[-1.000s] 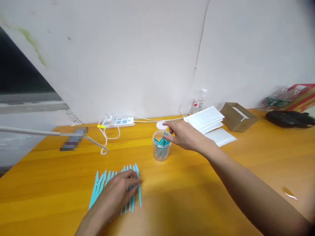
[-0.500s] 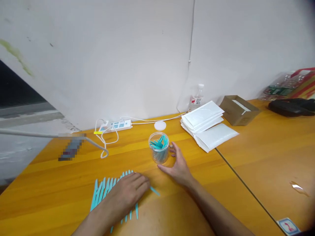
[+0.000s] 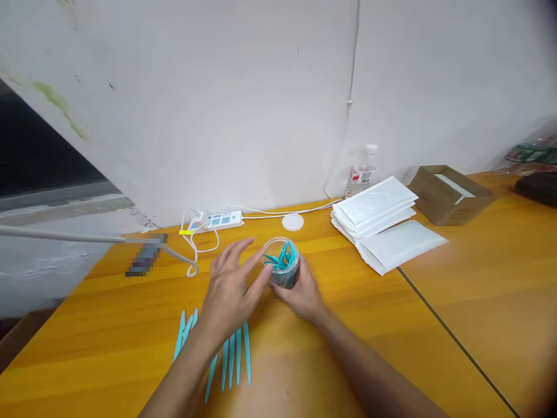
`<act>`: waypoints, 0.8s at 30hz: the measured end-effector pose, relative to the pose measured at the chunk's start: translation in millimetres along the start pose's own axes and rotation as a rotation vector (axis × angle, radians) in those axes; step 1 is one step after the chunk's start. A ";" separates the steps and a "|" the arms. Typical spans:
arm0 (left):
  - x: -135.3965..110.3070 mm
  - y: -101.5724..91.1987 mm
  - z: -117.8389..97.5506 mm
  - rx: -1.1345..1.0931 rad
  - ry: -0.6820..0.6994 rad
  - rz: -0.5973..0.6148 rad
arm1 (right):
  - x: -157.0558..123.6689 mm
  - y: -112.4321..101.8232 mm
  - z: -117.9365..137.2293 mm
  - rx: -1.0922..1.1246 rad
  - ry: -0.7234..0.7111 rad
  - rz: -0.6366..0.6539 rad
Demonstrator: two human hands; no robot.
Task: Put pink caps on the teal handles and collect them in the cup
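Note:
A small clear plastic jar (image 3: 284, 268) holding several teal sticks stands on the orange table (image 3: 456, 302). My right hand (image 3: 300, 290) wraps around the jar from the near right side. My left hand (image 3: 230, 287) hovers just left of the jar with its fingers spread, its thumb reaching toward the jar's rim. Under and behind my left wrist, a row of several teal sticks (image 3: 232, 357) lies flat on the table. The jar's white round lid (image 3: 292, 222) lies beyond it near the wall.
A white power strip (image 3: 216, 220) with cables sits by the wall. A stack of white packets (image 3: 383, 217), a plastic bottle (image 3: 363, 171) and an open cardboard box (image 3: 450, 194) stand at the right. A grey rod (image 3: 65, 236) reaches in from the left.
My left hand lifted off the row of sticks and moved up to the jar. My right hand closed in around the jar from the right.

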State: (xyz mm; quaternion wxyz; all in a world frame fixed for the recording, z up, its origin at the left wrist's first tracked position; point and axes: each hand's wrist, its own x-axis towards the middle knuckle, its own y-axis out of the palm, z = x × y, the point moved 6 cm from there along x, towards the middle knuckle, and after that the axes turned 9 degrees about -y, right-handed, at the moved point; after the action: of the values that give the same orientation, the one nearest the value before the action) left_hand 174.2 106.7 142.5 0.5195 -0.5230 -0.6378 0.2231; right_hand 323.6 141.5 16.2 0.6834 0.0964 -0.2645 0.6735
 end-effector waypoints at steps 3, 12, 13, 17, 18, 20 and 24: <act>-48.2 -6.8 33.3 -0.043 -0.053 0.105 | 0.9 -1.5 -0.2 -0.035 0.001 0.007; -119.4 53.4 35.1 0.366 0.332 0.663 | -2.2 6.1 6.5 0.028 -0.031 0.082; -116.1 55.6 30.6 0.377 0.377 0.673 | -2.6 5.7 6.2 0.031 -0.029 0.084; -105.0 39.1 8.5 0.261 0.578 0.608 | -2.2 3.2 4.6 0.059 -0.016 0.080; -100.7 27.2 3.5 0.200 0.581 0.537 | -1.8 2.6 3.8 0.065 -0.006 0.075; -86.1 -4.2 -2.5 0.066 0.455 0.303 | -1.3 0.4 1.4 0.073 0.040 0.038; -58.0 -64.0 -8.6 -0.284 0.049 -0.326 | -2.6 -0.2 2.6 0.109 0.113 0.010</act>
State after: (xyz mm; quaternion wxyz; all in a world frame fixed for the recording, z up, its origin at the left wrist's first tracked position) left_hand 149.1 29.7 173.6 0.4849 -0.4864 -0.7262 0.0312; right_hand 323.3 138.0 17.1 0.6876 0.0940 -0.1887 0.6948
